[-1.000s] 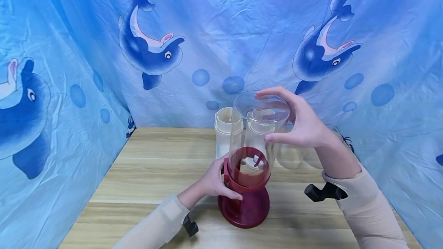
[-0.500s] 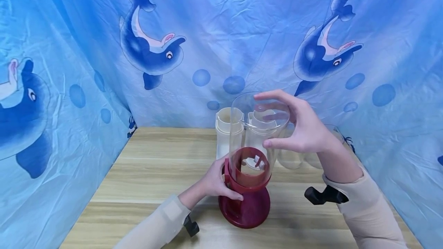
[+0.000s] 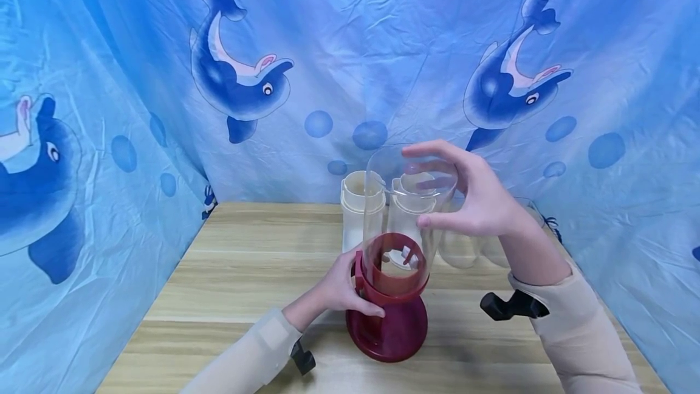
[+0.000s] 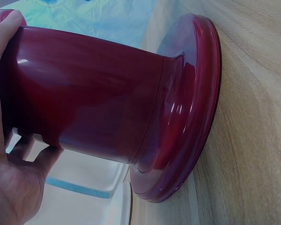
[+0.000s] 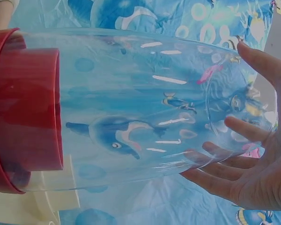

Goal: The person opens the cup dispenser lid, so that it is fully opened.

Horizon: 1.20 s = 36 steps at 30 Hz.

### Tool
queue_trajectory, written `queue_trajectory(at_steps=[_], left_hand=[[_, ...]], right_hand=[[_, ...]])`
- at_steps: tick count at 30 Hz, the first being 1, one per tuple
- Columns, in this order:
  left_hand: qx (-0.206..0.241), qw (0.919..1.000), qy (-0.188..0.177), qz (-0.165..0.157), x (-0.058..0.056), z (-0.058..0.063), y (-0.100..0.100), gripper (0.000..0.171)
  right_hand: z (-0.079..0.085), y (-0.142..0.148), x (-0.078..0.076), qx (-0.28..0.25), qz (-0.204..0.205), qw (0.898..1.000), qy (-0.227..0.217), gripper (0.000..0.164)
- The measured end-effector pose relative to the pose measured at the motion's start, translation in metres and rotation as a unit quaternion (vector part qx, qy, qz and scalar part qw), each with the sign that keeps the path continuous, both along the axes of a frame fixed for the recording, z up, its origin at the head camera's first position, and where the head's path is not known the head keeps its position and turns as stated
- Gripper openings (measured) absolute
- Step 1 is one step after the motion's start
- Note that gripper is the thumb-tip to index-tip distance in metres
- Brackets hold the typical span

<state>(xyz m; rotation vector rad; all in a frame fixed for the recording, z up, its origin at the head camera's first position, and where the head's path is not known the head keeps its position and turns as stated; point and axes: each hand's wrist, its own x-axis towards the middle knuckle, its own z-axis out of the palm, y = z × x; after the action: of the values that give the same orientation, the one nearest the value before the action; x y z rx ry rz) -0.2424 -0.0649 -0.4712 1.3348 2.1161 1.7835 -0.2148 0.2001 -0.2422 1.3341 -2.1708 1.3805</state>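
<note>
A dark red stand (image 3: 388, 336) with a round foot rests on the wooden table, its upper collar open at the top. My left hand (image 3: 343, 284) grips the stand around its upper body, thumb in front; in the left wrist view the fingers curl behind the red body (image 4: 89, 93). A tall clear cylinder (image 5: 131, 108) stands upright on the collar, its lower end fitted around the inner red ring (image 5: 35, 108). Fingers and thumb of my right hand (image 3: 478, 199) hold the cylinder from the right near its upper end.
Two cream-white stands (image 3: 363, 199) of similar shape stand upright behind the red one. Further right, behind my right wrist, are clear cylinders (image 3: 458, 251). A blue dolphin-print cloth (image 3: 350, 65) hangs behind and along both sides of the wooden table (image 3: 246, 284).
My right hand dipped slightly at the clear cylinder's upper end and came back up, and the visible rim line has shifted. My left hand and the red stand have hardly moved.
</note>
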Motion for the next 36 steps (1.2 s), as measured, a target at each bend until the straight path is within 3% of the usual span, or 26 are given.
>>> queue_trajectory(at_steps=[6,29,36], left_hand=[[-0.005,0.9999,-0.012,0.005,0.001,0.0,0.0,0.102],[-0.004,0.9999,-0.008,0.003,0.0,0.001,0.0,0.102],[-0.008,0.9999,-0.013,0.002,0.001,0.002,-0.001,0.101]], right_hand=[[0.0,0.001,-0.007,-0.024,0.012,0.999,-0.027,0.083],[0.004,0.003,0.003,-0.005,-0.018,1.0,-0.001,0.088],[0.004,0.002,0.002,-0.017,-0.004,1.0,-0.005,0.087]])
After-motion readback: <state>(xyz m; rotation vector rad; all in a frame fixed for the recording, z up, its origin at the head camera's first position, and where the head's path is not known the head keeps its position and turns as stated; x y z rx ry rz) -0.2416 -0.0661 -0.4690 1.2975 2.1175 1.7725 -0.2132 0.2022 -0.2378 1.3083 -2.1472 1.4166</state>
